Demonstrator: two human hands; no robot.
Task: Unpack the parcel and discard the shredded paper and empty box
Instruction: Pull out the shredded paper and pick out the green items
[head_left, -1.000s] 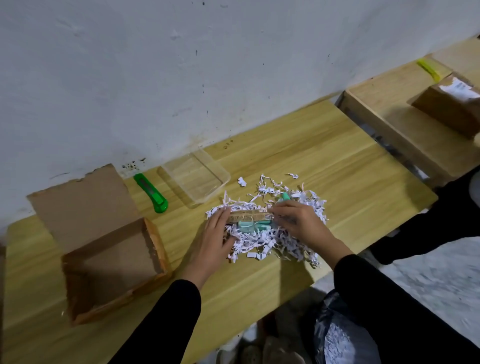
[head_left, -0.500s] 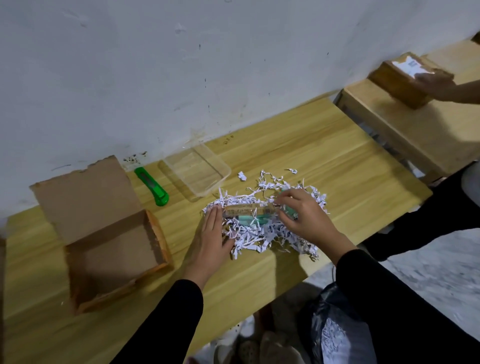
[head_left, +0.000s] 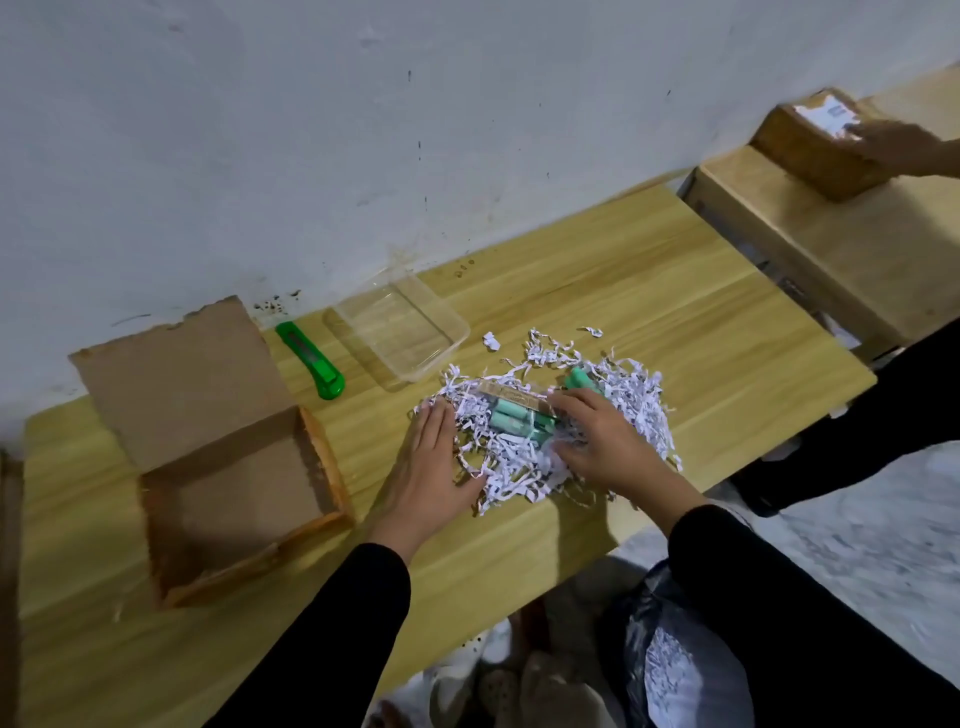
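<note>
Head view, frame centre: shredded paper (head_left: 524, 457) heaped on table (head_left: 649, 312), teal packet (head_left: 519, 415) in it. Left hand (head_left: 431, 462) flat, fingers apart; right hand (head_left: 602, 441) spread, gripping nothing. Empty box (head_left: 234, 499) lower left. Suggest: lift packet out first, then scoop shreds.

Two arms in long black sleeves — plain, matte, close-fitting, without visible logos, stripes, buttons or seams. Left sleeve (head_left: 332, 631) narrow along the forearm, ending in a simple cuff edge at the wrist. Right sleeve (head_left: 769, 597) broader in view, its cuff likewise plain and snug, the cloth widening into a dark mass toward the lower right corner. Left hand (head_left: 423, 470) and right hand (head_left: 605, 441) bare — no gloves, rings, watch or bracelet visible. Fingernails short, unpainted as far as can be told.
</note>
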